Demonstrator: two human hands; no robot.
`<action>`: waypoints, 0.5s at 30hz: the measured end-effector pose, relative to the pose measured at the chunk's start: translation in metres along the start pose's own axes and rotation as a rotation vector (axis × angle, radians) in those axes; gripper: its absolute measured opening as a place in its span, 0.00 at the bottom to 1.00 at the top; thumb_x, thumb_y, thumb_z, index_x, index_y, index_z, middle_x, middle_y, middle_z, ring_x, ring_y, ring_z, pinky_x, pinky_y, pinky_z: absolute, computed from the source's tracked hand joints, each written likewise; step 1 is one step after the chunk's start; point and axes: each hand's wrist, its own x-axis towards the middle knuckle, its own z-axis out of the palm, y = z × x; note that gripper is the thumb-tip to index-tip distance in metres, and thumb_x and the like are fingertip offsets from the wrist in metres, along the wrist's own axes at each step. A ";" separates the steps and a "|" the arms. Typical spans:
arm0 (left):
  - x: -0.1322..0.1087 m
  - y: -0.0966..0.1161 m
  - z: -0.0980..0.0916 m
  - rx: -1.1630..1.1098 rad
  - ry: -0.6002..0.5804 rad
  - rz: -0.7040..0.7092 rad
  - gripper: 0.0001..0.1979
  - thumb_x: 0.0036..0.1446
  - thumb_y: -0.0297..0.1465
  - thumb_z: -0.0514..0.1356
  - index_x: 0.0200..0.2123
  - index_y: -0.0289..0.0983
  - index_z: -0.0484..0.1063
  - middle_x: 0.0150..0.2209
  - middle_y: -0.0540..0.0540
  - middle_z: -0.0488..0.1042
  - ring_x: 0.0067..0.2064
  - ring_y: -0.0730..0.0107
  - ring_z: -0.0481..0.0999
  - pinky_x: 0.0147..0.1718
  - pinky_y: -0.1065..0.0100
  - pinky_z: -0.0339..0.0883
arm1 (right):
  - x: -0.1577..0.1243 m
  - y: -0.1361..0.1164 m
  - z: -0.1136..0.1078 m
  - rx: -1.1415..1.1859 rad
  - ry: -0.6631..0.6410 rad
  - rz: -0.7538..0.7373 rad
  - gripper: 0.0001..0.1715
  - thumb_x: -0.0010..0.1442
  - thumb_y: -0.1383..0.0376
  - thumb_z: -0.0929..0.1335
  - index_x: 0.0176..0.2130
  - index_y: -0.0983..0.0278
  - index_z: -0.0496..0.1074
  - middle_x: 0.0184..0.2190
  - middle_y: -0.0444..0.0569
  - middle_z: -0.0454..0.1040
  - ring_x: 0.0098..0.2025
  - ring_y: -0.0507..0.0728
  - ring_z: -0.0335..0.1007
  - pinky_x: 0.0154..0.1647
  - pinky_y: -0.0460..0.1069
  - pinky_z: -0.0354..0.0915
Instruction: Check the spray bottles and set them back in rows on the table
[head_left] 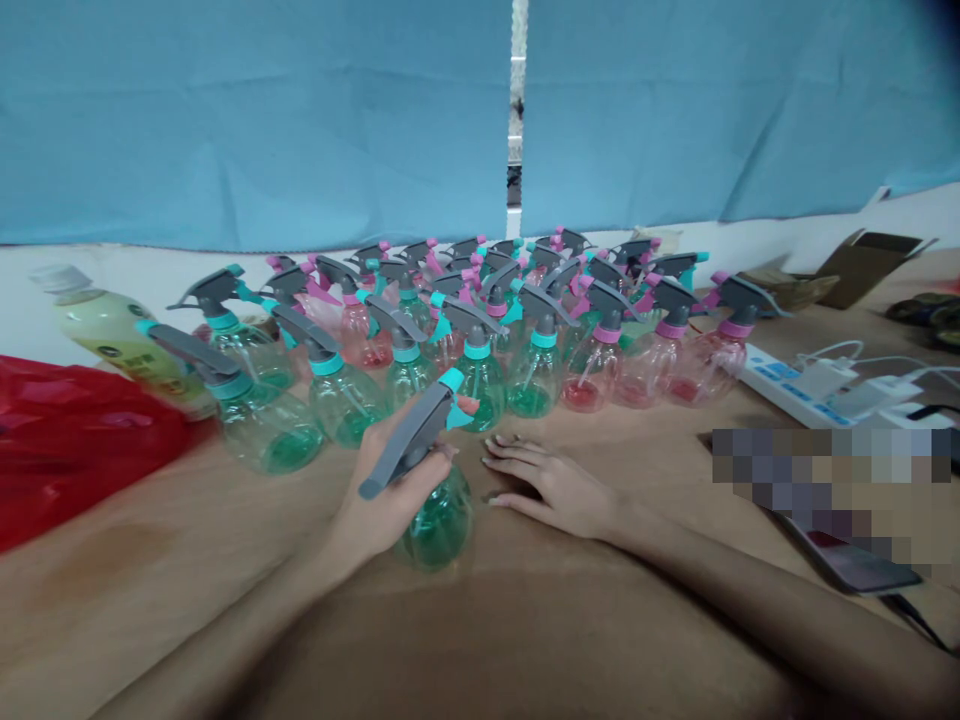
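My left hand (394, 490) is wrapped round the neck of a green spray bottle (439, 525), just under its grey trigger head with a turquoise nozzle. The bottle stands upright or nearly so on the wooden table (480, 640). To its right, my right hand (551, 485) rests palm down on the tabletop, fingers stretched out toward the bottle but apart from it. Behind both hands stand several more spray bottles in rows: clear green ones (529, 385) with turquoise collars, and clear pink ones (592, 375) with pink collars.
A red plastic bag (82, 450) lies at the left, beside a tilted drink bottle (112, 330). On the right are a white power strip (795, 385) with plugged-in chargers and a phone (855, 555) with a cable. A cardboard box (870, 265) sits behind; a blue cloth (300, 120) hangs at the back.
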 end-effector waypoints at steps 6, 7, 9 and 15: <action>0.001 0.003 0.000 -0.011 -0.015 -0.017 0.19 0.52 0.32 0.55 0.49 0.45 0.70 0.25 0.53 0.69 0.24 0.69 0.67 0.24 0.68 0.62 | 0.000 0.000 0.000 0.004 0.000 -0.005 0.30 0.63 0.50 0.61 0.59 0.62 0.63 0.59 0.53 0.65 0.64 0.59 0.55 0.64 0.59 0.53; 0.001 0.003 0.000 -0.014 -0.015 -0.017 0.19 0.52 0.32 0.55 0.48 0.45 0.70 0.25 0.53 0.69 0.24 0.69 0.67 0.24 0.68 0.62 | 0.000 0.000 0.000 0.002 -0.001 -0.004 0.30 0.63 0.50 0.61 0.59 0.62 0.63 0.59 0.53 0.64 0.64 0.59 0.55 0.64 0.59 0.53; 0.000 0.001 0.000 -0.012 -0.016 -0.022 0.17 0.52 0.33 0.55 0.47 0.45 0.70 0.25 0.53 0.69 0.24 0.69 0.67 0.25 0.68 0.62 | 0.000 0.000 0.000 -0.005 -0.005 -0.002 0.31 0.63 0.50 0.61 0.59 0.63 0.63 0.60 0.53 0.64 0.64 0.59 0.55 0.64 0.58 0.53; -0.002 -0.007 -0.003 -0.014 -0.041 -0.027 0.09 0.55 0.37 0.56 0.39 0.43 0.71 0.26 0.52 0.70 0.26 0.68 0.68 0.25 0.68 0.63 | 0.000 0.000 0.000 0.006 0.007 -0.005 0.30 0.63 0.50 0.61 0.58 0.62 0.64 0.60 0.54 0.64 0.63 0.60 0.55 0.64 0.60 0.54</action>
